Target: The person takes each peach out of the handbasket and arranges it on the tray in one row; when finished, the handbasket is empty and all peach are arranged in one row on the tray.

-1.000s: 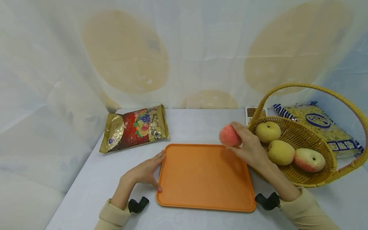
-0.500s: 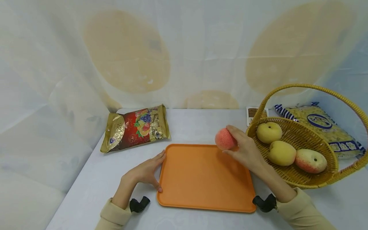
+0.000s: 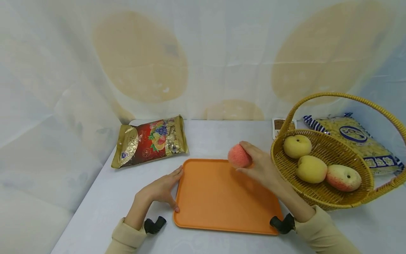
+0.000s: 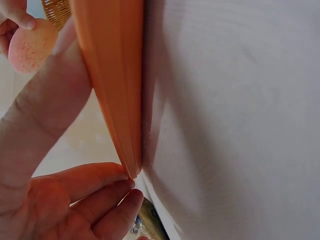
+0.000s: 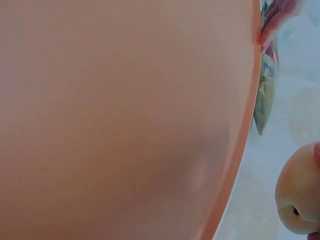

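Observation:
In the head view my right hand (image 3: 261, 170) holds a pink-red peach (image 3: 238, 156) between thumb and fingers, over the far edge of an orange tray (image 3: 219, 201). The right wrist view catches the peach's pale underside with its dark stem hole (image 5: 296, 211), beyond the tray rim (image 5: 240, 150). My left hand (image 3: 160, 189) is spread along the tray's left side, thumb near the front corner and fingertips at the back one. From the left wrist, the thumb (image 4: 55, 95) lies against the tray's edge (image 4: 117, 75), with extended fingers touching the corner.
A wicker basket (image 3: 369, 183) with a tall handle stands right of the tray, holding two yellow fruits (image 3: 311, 169) and a red-blushed peach (image 3: 343, 177). Behind it lie a pasta bag (image 3: 355, 135) and a small card (image 3: 278, 125). A red-gold candy bag (image 3: 149, 141) lies back left.
My right hand has carried the peach leftward and slightly toward me, away from the basket and along the tray's far edge. The left hand has stayed at the tray's left side.

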`<action>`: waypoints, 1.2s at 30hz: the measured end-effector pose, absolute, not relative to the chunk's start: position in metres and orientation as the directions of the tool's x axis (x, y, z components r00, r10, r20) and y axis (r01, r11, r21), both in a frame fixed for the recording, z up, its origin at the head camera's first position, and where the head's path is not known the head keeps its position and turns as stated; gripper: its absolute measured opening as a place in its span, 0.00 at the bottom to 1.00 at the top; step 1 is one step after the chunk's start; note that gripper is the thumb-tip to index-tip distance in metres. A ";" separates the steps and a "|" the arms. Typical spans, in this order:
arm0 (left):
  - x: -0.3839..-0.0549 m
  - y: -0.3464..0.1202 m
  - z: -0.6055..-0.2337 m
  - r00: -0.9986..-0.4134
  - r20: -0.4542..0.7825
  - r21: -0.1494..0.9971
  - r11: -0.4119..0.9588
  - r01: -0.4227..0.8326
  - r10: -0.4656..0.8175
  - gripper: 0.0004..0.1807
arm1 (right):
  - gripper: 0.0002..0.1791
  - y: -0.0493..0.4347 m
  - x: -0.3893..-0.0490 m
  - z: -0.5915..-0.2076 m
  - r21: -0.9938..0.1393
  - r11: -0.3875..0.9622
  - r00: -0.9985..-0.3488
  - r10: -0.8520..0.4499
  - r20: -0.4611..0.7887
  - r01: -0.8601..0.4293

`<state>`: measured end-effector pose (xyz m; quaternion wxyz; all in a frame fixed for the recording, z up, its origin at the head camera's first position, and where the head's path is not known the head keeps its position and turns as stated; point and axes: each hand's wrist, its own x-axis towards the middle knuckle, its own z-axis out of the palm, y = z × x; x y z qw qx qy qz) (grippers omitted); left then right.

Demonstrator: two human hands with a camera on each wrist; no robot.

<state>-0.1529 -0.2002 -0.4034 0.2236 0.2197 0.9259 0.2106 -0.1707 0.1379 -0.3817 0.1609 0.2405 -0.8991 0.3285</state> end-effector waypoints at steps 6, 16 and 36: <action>-0.153 -0.200 -0.401 -0.803 -0.320 0.478 0.817 0.322 0.503 0.68 | 0.45 0.129 -0.170 -0.381 -0.518 0.652 -0.824 -0.342 0.451 -0.554; -0.151 -0.199 -0.401 -0.803 -0.318 0.487 0.813 0.319 0.505 0.68 | 0.45 0.113 -0.169 -0.383 -0.540 0.632 -0.828 -0.365 0.425 -0.556; -0.151 -0.200 -0.400 -0.800 -0.303 0.506 0.798 0.326 0.518 0.68 | 0.45 0.083 -0.172 -0.384 -0.538 0.616 -0.817 -0.430 0.384 -0.576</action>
